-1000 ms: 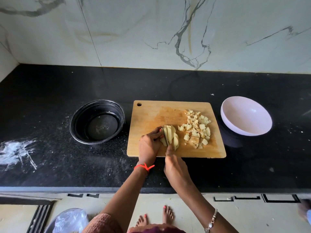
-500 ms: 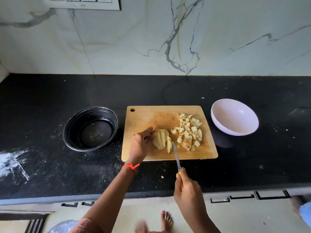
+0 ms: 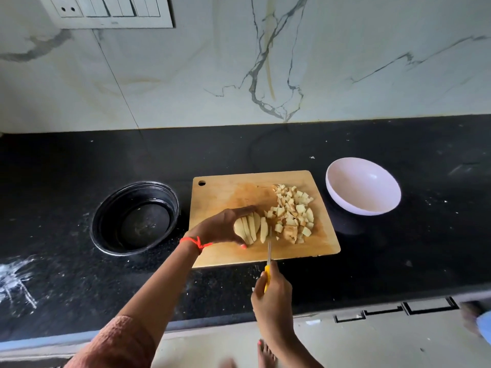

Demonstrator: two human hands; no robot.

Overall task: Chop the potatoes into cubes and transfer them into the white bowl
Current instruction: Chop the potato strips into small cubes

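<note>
Left hand (image 3: 220,227) now grips slices (image 3: 251,229), cubes (image 3: 292,213) heaped near white bowl (image 3: 364,189)

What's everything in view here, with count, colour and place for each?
Counter: one, black, spans the view.
Wall: one, white marble, behind the counter.
Switch panel: one, white, wall top left.
Cutting board: one, tan wood, counter centre.
Potato slices: several, pale yellow, on the board.
Potato cubes: one pile, pale yellow, board's right half.
Knife: one, yellow handle, blade between slices and cubes.
White bowl: one, white, empty, right of the board.
Black bowl: one, black, left of the board.
Powder smear: one, white, counter's left edge.
Left hand: one, red thread at wrist, holds the slices.
Right hand: one, grips the knife handle.
</note>
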